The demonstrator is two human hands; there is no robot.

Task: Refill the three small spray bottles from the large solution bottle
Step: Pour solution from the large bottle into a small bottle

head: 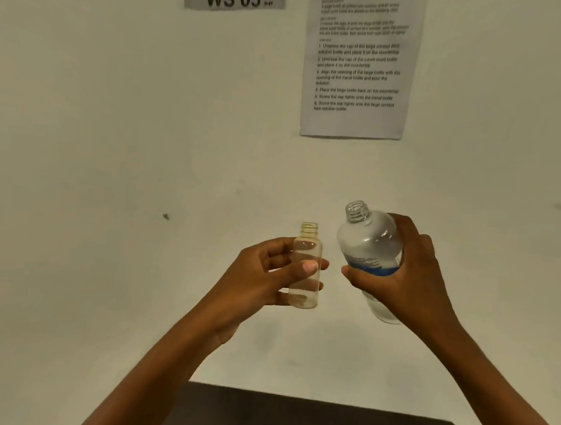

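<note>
My left hand (262, 277) grips small uncapped bottle (305, 273) upright; right hand (409, 279) grips large uncapped bottle (369, 247), tilted, over dark counter (292, 420), white wall (113, 136).

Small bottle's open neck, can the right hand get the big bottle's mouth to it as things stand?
Probably yes: the right hand holds the uncapped large bottle beside the small bottle, open air between, and the left hand grips below its neck.

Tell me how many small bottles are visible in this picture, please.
1. The small bottle is held upright and uncapped in the left hand, beside the large bottle in the right hand. Other small bottles may be outside the view.
</note>
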